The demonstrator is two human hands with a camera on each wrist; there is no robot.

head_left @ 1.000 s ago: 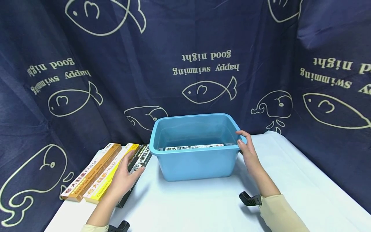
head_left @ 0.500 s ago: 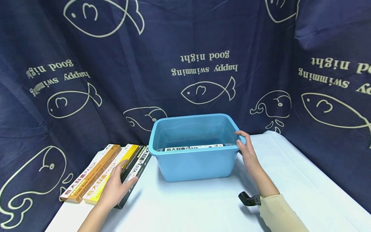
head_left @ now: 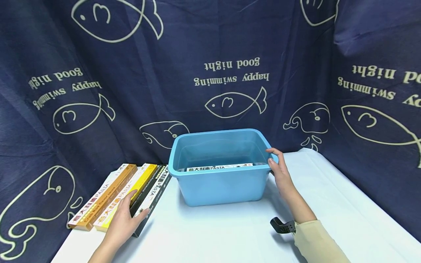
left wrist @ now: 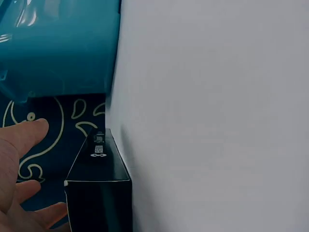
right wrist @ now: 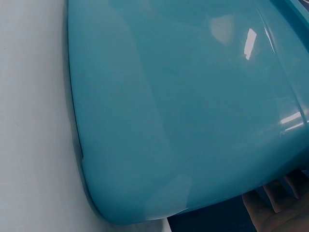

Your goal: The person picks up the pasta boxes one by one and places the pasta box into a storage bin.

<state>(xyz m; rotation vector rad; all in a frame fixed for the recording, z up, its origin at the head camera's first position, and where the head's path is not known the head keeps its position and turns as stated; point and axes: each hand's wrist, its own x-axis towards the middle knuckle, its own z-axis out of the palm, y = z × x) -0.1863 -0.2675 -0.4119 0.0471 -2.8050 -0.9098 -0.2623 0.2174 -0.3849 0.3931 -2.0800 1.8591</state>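
Left hand (head_left: 123, 219) laid flat on near end of black pasta box (head_left: 148, 199), fingers straight, thumb out toward the box's right edge; grip released, nothing grasped. In left wrist view, box end (left wrist: 99, 200) right beside palm (left wrist: 17, 164), fingertips spread past its left side. Black box lying flat on the bench (head_left: 230, 233), rightmost of three long boxes set side by side: yellow pasta box (head_left: 126, 195) touching its left flank, brown pasta box (head_left: 105, 195) beyond that. Far end of black box close to left wall of blue tub (head_left: 218, 182), just apart.

Right hand (head_left: 279, 170) at right rim corner of the tub, thumb on the rim, fingers curled round the outside edge; grip grasping the rim. In right wrist view, tub wall (right wrist: 183, 111) filling the frame, fingertips (right wrist: 280, 203) low at the right.

One more pasta box (head_left: 219, 167) lying inside the tub along its near wall.

Dark blue fish-print curtain (head_left: 210, 65) behind.
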